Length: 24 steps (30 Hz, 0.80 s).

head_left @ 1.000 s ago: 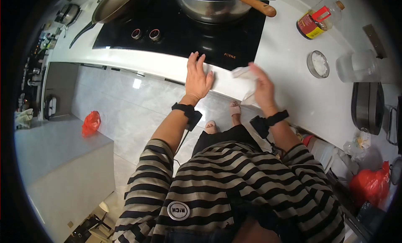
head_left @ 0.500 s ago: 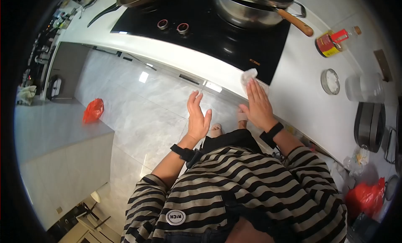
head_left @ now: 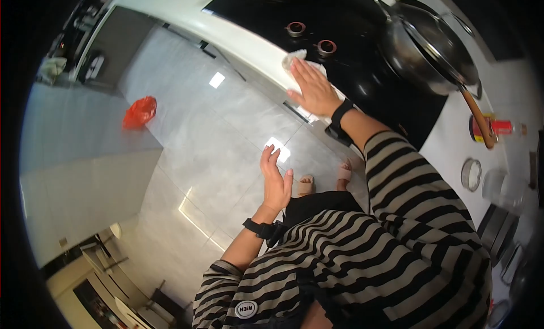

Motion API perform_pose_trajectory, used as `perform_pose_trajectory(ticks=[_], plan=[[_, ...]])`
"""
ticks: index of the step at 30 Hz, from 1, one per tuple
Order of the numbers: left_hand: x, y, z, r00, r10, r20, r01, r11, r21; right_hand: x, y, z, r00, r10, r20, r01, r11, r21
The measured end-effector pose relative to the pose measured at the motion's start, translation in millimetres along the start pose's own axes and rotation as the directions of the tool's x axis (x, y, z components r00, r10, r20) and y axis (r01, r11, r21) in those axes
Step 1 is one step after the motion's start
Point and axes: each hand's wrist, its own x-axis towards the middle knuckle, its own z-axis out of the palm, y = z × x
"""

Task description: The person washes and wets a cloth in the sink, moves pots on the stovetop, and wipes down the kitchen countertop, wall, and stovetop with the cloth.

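Observation:
My right hand (head_left: pixel 317 91) presses a crumpled white paper towel (head_left: pixel 294 58) against the white counter strip (head_left: pixel 249 37) along the front of the black cooktop (head_left: pixel 362 74). Its fingers lie nearly straight and close together over the towel, pointing toward the two stove knobs (head_left: pixel 326 47). Part of the towel is hidden under the palm. My left hand (head_left: pixel 276 179) hangs in the air over the tiled floor, fingers loosely spread and nothing in them. Both wrists wear black straps.
A steel wok (head_left: pixel 416 54) with a lid and wooden handle stands on the cooktop's right side. Further right are a labelled jar (head_left: pixel 475 128), a small glass dish (head_left: pixel 471 174) and a clear container (head_left: pixel 501 188). At left, a red plastic bag (head_left: pixel 139 112) rests on a grey counter (head_left: pixel 85 122).
My right hand has slid left along the counter strip with the paper towel, from the cooktop's right corner to below the knobs. The view has turned; my left hand stays raised and empty.

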Motion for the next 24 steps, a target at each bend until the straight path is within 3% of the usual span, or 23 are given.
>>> perform_pose_trajectory(ticks=[2, 4, 7, 10, 12, 14, 16, 18, 20, 24], plan=[[0, -7, -8, 0.998, -0.005, -0.057, 0.006, 1.0, 0.019, 36, 8, 17, 0.999, -0.052, 0.012, 0.052, 0.998, 0.044], [-3, -11, -16, 0.994, -0.022, -0.107, 0.025, 0.999, 0.02, 66, 15, 31, 0.994, -0.105, -0.031, 0.109, 0.97, 0.219], [-11, -10, -20, 0.985, -0.051, -0.167, 0.049, 0.999, -0.014, 81, 17, 33, 0.998, 0.05, -0.05, -0.014, 0.833, 0.553], [-25, -13, -18, 0.984, -0.045, -0.174, 0.039, 0.998, -0.039, 67, 16, 10, 0.969, 0.239, 0.066, -0.21, 0.652, 0.729], [-32, -16, -19, 0.988, -0.029, -0.155, 0.022, 0.999, -0.048, 43, 9, -30, 0.96, 0.278, 0.018, -0.179, 0.567, 0.804], [-35, -22, -20, 0.989, -0.006, -0.147, -0.002, 0.999, -0.05, 15, 2, -79, 0.992, -0.058, -0.109, 0.107, 0.844, 0.526], [-37, -29, -21, 0.989, 0.019, -0.149, -0.026, 0.998, -0.048, -22, -17, -112, 0.932, -0.355, -0.075, 0.361, 0.889, 0.282], [-39, -34, -23, 0.992, 0.016, -0.127, -0.024, 0.998, -0.061, -70, -25, -107, 0.892, -0.439, 0.107, 0.421, 0.894, 0.155], [-38, -38, -27, 0.992, 0.013, -0.126, -0.022, 0.997, -0.072, -115, -27, -99, 0.841, -0.385, 0.38, 0.39, 0.918, 0.067], [-40, -41, -37, 0.987, -0.043, -0.158, 0.024, 0.993, -0.116, -142, -41, -78, 0.974, -0.099, 0.204, 0.116, 0.991, -0.071]])
